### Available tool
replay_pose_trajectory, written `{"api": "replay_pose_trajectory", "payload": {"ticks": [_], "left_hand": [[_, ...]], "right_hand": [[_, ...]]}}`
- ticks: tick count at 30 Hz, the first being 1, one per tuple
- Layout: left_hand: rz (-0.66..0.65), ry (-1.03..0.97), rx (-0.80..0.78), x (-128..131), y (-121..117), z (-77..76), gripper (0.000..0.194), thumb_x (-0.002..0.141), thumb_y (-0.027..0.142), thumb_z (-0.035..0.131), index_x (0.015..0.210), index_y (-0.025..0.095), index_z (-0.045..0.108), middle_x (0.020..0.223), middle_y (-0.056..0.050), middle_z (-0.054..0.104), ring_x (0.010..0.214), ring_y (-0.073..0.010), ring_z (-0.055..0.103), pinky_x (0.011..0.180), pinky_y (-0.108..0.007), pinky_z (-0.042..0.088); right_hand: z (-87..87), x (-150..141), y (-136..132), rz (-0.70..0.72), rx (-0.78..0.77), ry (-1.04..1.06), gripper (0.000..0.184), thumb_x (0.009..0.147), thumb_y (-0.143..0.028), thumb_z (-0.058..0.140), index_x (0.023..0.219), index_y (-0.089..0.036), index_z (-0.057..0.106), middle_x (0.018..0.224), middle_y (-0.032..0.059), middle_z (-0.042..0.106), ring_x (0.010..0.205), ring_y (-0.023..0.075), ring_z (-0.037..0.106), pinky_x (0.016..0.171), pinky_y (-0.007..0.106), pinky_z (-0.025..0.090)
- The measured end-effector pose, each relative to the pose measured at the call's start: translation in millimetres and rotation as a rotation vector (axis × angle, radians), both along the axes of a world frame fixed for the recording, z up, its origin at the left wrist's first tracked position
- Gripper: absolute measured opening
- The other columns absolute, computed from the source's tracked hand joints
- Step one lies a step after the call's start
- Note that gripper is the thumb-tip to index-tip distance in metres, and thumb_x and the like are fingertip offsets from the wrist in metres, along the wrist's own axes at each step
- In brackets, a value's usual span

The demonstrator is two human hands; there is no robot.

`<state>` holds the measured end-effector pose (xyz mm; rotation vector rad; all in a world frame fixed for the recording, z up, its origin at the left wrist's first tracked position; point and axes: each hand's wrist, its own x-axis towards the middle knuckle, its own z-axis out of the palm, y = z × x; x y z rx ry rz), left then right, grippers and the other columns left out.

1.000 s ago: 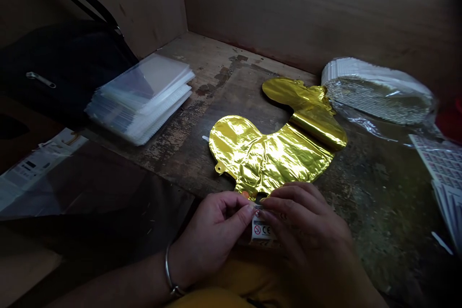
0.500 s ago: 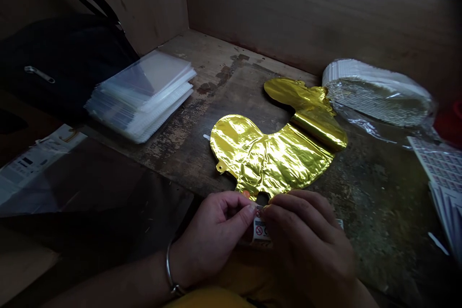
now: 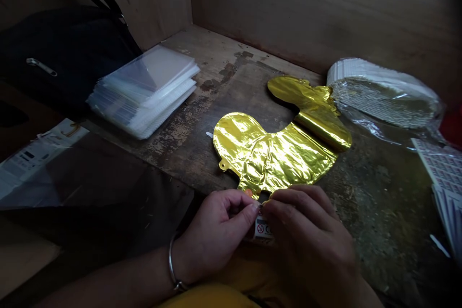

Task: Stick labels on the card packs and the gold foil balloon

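Note:
A flat gold foil balloon lies on the worn wooden table, partly folded over at its far right. Its near edge, with a small orange spot, reaches my fingers. At that edge my left hand pinches thumb against forefinger on the top corner of a white printed label sheet bearing CE and warning marks. My right hand is closed beside it, fingertips bent down at the same upper edge of the sheet. Most of the sheet is hidden behind my right hand, and exactly what its fingertips grip is covered.
A stack of clear plastic sleeves sits at left, beside a dark zippered bag. White flat items in a plastic bag lie back right. Printed sheets are at the right edge, a clear packet at the left. Wooden panels stand behind.
My right hand has shifted slightly over the label sheet, covering more of its print. My left hand keeps its pinch. The whole view has drifted a little, the balloon staying in place.

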<state>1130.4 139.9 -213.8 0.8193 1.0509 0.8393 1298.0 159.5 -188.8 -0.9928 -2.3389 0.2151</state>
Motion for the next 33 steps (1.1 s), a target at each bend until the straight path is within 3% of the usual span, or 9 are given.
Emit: {"api": "replay_pose_trajectory", "payload": {"ticks": [3, 12, 16, 20, 23, 27, 33], "left_hand": [[-0.002, -0.004, -0.007, 0.4, 0.7, 0.9, 0.024, 0.086, 0.034, 0.058, 0.075, 0.013, 0.063, 0.064, 0.001, 0.054, 0.062, -0.0098, 0.047, 0.058, -0.02, 0.039], [0.017, -0.079, -0.117, 1.7, 3.8, 3.4, 0.027, 0.081, 0.036, 0.064, 0.072, 0.011, 0.062, 0.063, 0.001, 0.054, 0.059, -0.009, 0.046, 0.055, -0.019, 0.038], [0.016, -0.091, -0.105, 1.3, 3.6, 0.7, 0.028, 0.083, 0.036, 0.062, 0.069, 0.011, 0.06, 0.061, 0.002, 0.051, 0.057, -0.008, 0.044, 0.054, -0.018, 0.038], [0.04, -0.11, -0.144, 0.7, 3.8, 0.1, 0.027, 0.082, 0.035, 0.063, 0.071, 0.011, 0.06, 0.065, 0.001, 0.054, 0.06, -0.0084, 0.047, 0.054, -0.018, 0.038], [0.052, -0.134, -0.18, 0.3, 4.8, 0.3, 0.026, 0.081, 0.033, 0.065, 0.07, 0.011, 0.06, 0.066, 0.001, 0.055, 0.06, -0.0083, 0.048, 0.055, -0.018, 0.039], [0.037, -0.163, -0.133, -0.5, 4.7, -2.6, 0.026, 0.083, 0.034, 0.064, 0.073, 0.011, 0.061, 0.068, 0.001, 0.056, 0.062, -0.0078, 0.047, 0.058, -0.018, 0.039], [-0.124, -0.251, -0.077, -4.3, -1.4, -10.8, 0.019, 0.082, 0.031, 0.069, 0.092, 0.015, 0.07, 0.084, -0.002, 0.066, 0.081, -0.0121, 0.057, 0.077, -0.023, 0.044]], "right_hand": [[-6.8, 3.4, -2.3, 0.037, 0.09, -0.062, 0.019, 0.078, -0.003, 0.063, 0.095, -0.013, 0.065, 0.094, 0.0115, 0.067, 0.091, 0.023, 0.056, 0.079, 0.037, 0.051], [-22.2, 13.4, -7.1, 0.033, 0.151, -0.123, 0.026, 0.082, -0.009, 0.058, 0.106, -0.019, 0.062, 0.1, 0.0104, 0.067, 0.096, 0.0256, 0.059, 0.08, 0.042, 0.054], [-18.6, 10.7, -6.4, 0.056, 0.153, -0.072, 0.025, 0.081, -0.008, 0.059, 0.103, -0.02, 0.062, 0.098, 0.0099, 0.066, 0.092, 0.0243, 0.059, 0.076, 0.039, 0.053], [-3.4, 6.1, -2.8, -0.027, -0.032, 0.012, 0.014, 0.082, -0.007, 0.058, 0.088, -0.019, 0.059, 0.088, 0.0066, 0.062, 0.083, 0.0191, 0.057, 0.072, 0.033, 0.05], [4.7, 10.4, 0.1, -0.12, -0.175, -0.02, 0.009, 0.086, -0.016, 0.058, 0.094, -0.02, 0.059, 0.097, 0.0072, 0.063, 0.092, 0.0208, 0.058, 0.077, 0.034, 0.049], [8.5, 18.6, 2.0, -0.117, -0.536, -0.103, 0.009, 0.09, -0.026, 0.052, 0.092, -0.023, 0.061, 0.085, 0.002, 0.064, 0.08, 0.0173, 0.06, 0.068, 0.029, 0.049], [18.9, 17.5, 8.6, -0.206, -0.94, -0.014, 0.026, 0.091, -0.039, 0.049, 0.076, -0.02, 0.06, 0.067, -0.0008, 0.059, 0.062, 0.0136, 0.053, 0.054, 0.024, 0.043]]}}
